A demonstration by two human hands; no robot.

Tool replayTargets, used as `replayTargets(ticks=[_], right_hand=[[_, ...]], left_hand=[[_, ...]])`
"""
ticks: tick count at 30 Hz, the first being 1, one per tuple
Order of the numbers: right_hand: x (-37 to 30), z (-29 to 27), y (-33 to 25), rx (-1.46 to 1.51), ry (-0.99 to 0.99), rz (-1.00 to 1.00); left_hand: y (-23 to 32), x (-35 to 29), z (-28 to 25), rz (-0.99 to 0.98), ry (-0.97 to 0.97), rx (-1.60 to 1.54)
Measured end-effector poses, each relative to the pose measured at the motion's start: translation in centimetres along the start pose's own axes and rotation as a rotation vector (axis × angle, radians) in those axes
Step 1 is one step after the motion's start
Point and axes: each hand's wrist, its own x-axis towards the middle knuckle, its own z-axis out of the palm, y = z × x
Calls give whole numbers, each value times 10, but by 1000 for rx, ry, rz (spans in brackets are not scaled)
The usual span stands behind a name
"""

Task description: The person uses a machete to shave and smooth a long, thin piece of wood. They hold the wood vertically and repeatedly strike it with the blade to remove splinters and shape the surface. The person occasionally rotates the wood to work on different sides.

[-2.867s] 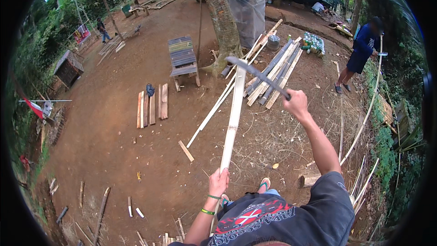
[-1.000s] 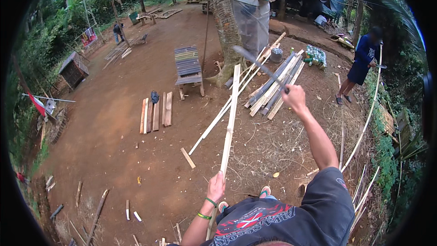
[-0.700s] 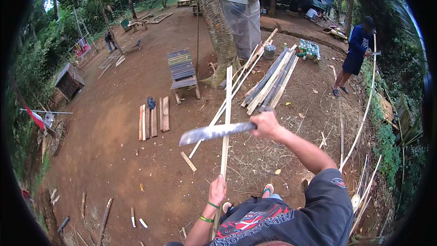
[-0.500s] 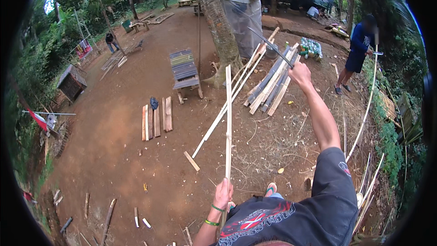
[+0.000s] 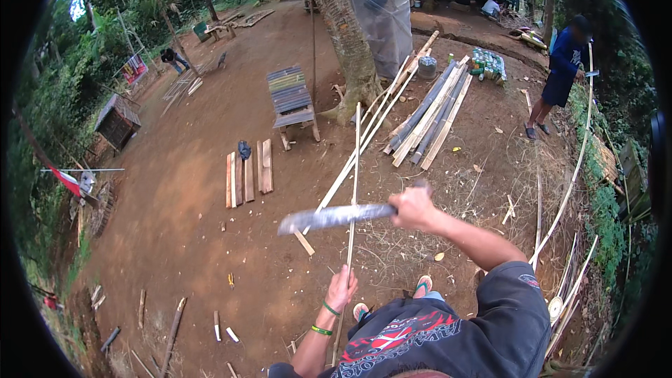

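My right hand [image 5: 415,208] grips the dark handle of a machete [image 5: 329,219], held out level with its broad blade pointing left. The blade crosses a long, thin bamboo strip [image 5: 355,178]; whether the two touch I cannot tell. Around the lower part of that strip my left hand [image 5: 341,288] is closed, and the strip stands up and away from me. Green and yellow bands circle my left wrist. Beyond the strip, long pale bamboo poles [image 5: 392,106] lean toward the base of a tree trunk [image 5: 344,42].
A stack of boards and poles [image 5: 432,117] lies ahead right, with a bottle pack [image 5: 488,65] behind it. Planks [image 5: 250,173] and a slatted bench [image 5: 292,101] are left of centre. At the right, a person [image 5: 558,73] holds a blade by a long bent pole [image 5: 567,189].
My right hand has swung the machete down and inward from its raised place at the upper right to across the strip. My left hand keeps its hold; the strip now shows its narrow side.
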Motion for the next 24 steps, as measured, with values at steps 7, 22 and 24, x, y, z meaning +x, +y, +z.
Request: replayTargets(ticks=[7,22,24], right_hand=[[72,-120,198,86,540,666],[-63,72,27,718,416,385],[-74,95,18,766,413,421]], left_hand=[[-8,-9,17,91,-177,-228],[19,-2,-43,58,182,480],[13,1,-38,256,614,758]])
